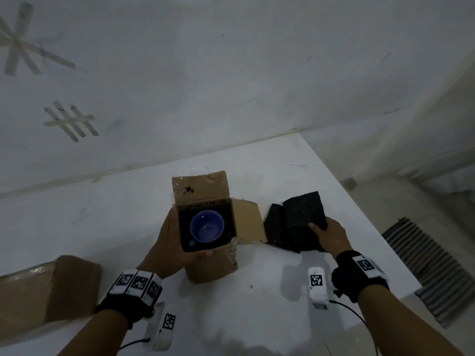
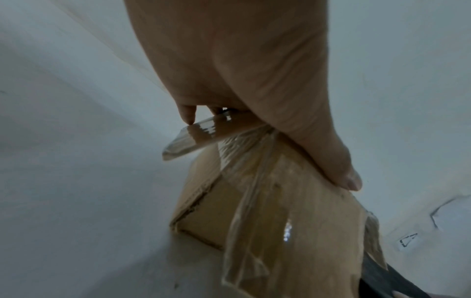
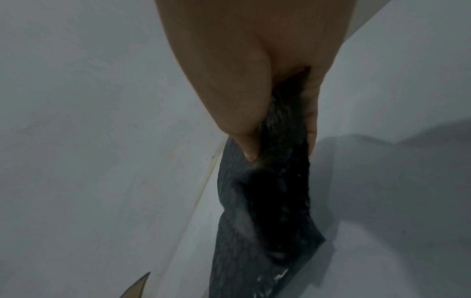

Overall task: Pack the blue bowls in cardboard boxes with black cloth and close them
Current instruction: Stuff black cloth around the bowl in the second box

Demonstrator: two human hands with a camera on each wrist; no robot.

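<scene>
A small cardboard box (image 1: 213, 265) stands open in the middle of the white table, lined with black cloth, with a blue bowl (image 1: 207, 226) inside. My left hand (image 1: 171, 242) grips the box's near-left corner, thumb along the front rim. In the left wrist view that hand (image 2: 254, 113) holds the taped cardboard box (image 2: 293, 221) from above. To the right lie folded black cloths (image 1: 295, 224). My right hand (image 1: 329, 235) pinches the top black cloth between thumb and fingers; the right wrist view shows this black cloth (image 3: 275, 191) gripped in the right hand (image 3: 280, 125).
A larger taped cardboard box (image 1: 43, 299) sits at the near left of the table (image 1: 102, 227). The open box's flaps (image 1: 200, 187) stick up at the back and right. A wall stands behind; the table's right edge drops to a striped mat (image 1: 431, 265).
</scene>
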